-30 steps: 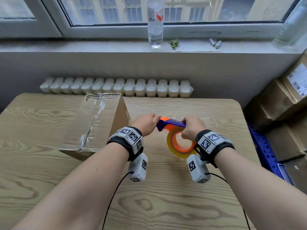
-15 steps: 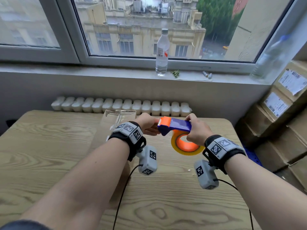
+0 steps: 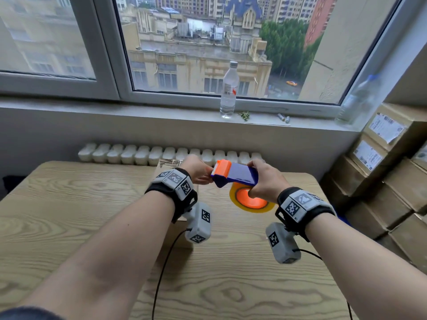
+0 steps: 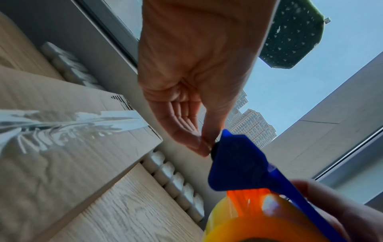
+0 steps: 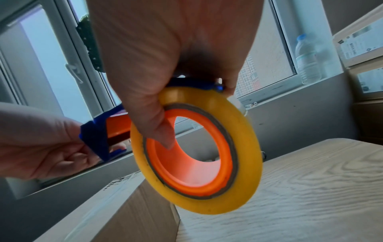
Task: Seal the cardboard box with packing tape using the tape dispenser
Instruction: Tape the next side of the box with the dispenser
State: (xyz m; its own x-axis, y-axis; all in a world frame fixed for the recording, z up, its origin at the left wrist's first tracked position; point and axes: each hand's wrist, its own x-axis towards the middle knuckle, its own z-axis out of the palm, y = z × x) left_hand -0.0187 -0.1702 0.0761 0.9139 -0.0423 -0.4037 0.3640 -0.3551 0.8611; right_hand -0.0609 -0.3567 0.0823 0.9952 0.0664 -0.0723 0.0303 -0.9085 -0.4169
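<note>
A blue and orange tape dispenser (image 3: 235, 174) with a yellow tape roll (image 3: 251, 209) is held in the air above the table. My right hand (image 3: 263, 181) grips its handle, and in the right wrist view the thumb lies inside the roll (image 5: 244, 163). My left hand (image 3: 198, 172) pinches the dispenser's front end (image 4: 238, 163) with its fingertips (image 4: 204, 145). The cardboard box (image 4: 62, 147) lies below my left hand with wrinkled clear tape along its top. In the head view my left forearm hides most of the box (image 3: 168, 163).
The wooden table (image 3: 69, 215) stretches out on both sides of my arms. A radiator (image 3: 138, 154) runs behind it. A water bottle (image 3: 228, 88) stands on the windowsill. Stacked cardboard boxes (image 3: 381, 181) fill the right side.
Both hands have lifted the dispenser higher and tilted its blue top towards me. The head view has swung up, and the box has slipped behind my left forearm.
</note>
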